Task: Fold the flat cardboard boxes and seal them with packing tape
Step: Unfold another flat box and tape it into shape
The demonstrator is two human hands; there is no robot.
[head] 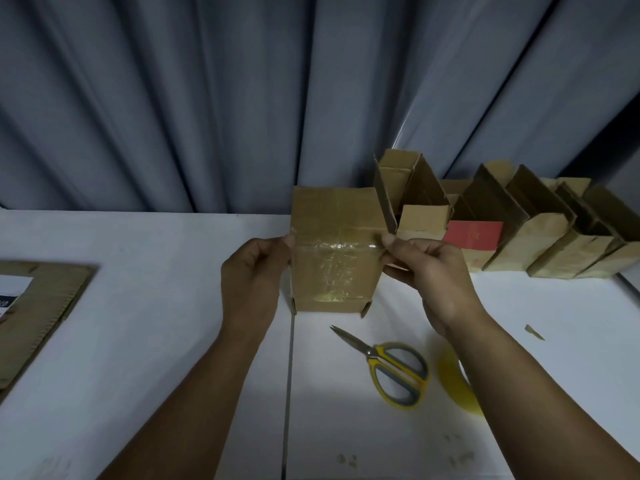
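Hands (254, 275) (424, 271) pinch the box (334, 258); a forearm (502, 368) half-hides tape roll (450, 375).

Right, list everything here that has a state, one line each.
cardboard box: folded, clear tape over its facing side, held at both edges.
left hand: grips the box's left edge.
right hand: pinches the box's right edge.
scissors: blades closed, lying on the table.
tape roll: on the table, partly hidden.
row of boxes: folded, tops open, standing at the back.
flat cardboard: unfolded, lying at the table's left edge.
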